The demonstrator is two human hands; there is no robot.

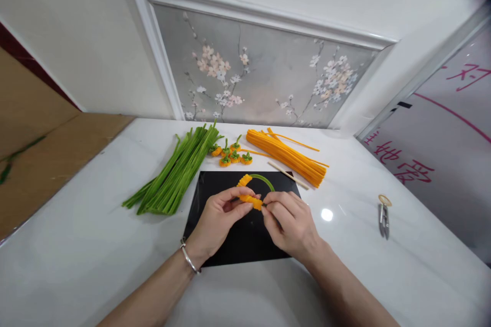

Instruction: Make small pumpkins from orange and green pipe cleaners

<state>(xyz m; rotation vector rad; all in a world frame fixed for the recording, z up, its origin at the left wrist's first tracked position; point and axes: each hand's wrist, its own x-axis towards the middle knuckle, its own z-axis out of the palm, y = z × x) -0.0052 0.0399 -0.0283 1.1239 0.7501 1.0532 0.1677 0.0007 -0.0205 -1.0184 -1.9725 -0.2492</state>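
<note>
Over a black mat (245, 240), my left hand (222, 214) pinches a crimped orange pipe cleaner (251, 201) that bends round in a curve. My right hand (287, 217) has its fingertips closed at the right end of that orange piece. A green pipe cleaner (264, 180) arches from the upper orange part down to my right fingers. What exactly the right fingertips grip is partly hidden, but the green stem runs into them. Behind the hands sit several small orange-and-green pipe-cleaner pieces (235, 157).
A bundle of green pipe cleaners (178, 173) lies left, and a bundle of orange pipe cleaners (287, 157) lies back right. A thin wooden stick (287, 175) rests beside the mat. Small metal snips (383, 219) lie at right. A whiteboard (441, 138) stands at the right edge.
</note>
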